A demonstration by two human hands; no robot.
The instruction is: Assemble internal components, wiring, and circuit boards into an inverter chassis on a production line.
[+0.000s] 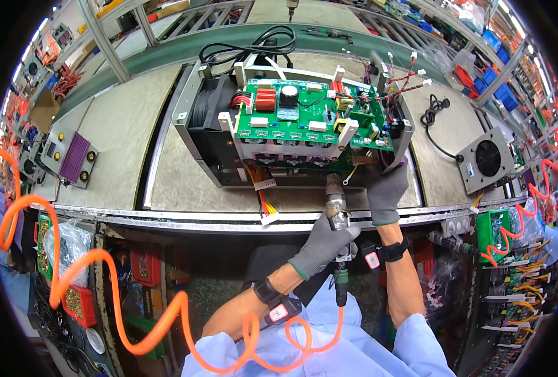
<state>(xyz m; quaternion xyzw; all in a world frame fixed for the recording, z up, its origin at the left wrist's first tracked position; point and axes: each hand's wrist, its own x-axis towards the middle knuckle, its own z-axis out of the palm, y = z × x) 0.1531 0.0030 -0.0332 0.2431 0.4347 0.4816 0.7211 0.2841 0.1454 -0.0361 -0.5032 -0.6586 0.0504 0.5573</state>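
Note:
My left hand (321,246), in a grey glove, is wrapped round an air screwdriver (336,210). The tool's nose points away from me, at the near side of an open machine chassis (197,151). Its tip is hard to make out there. My gloved right hand (387,191) is at the chassis's near right corner, its fingers largely hidden against the frame. On top of the chassis is a green circuit board (297,113) with red, white and black components. A bundle of coloured wires with white connectors (265,183) hangs from the near side, over the bench edge.
An orange coiled air hose (184,314) runs from the screwdriver across the lower left. A purple-and-grey panel (75,154) lies at left, a fan panel (486,160) with a black cord at right. Behind the chassis is a coiled black cable (254,47). Parts bins (80,306) flank the bench.

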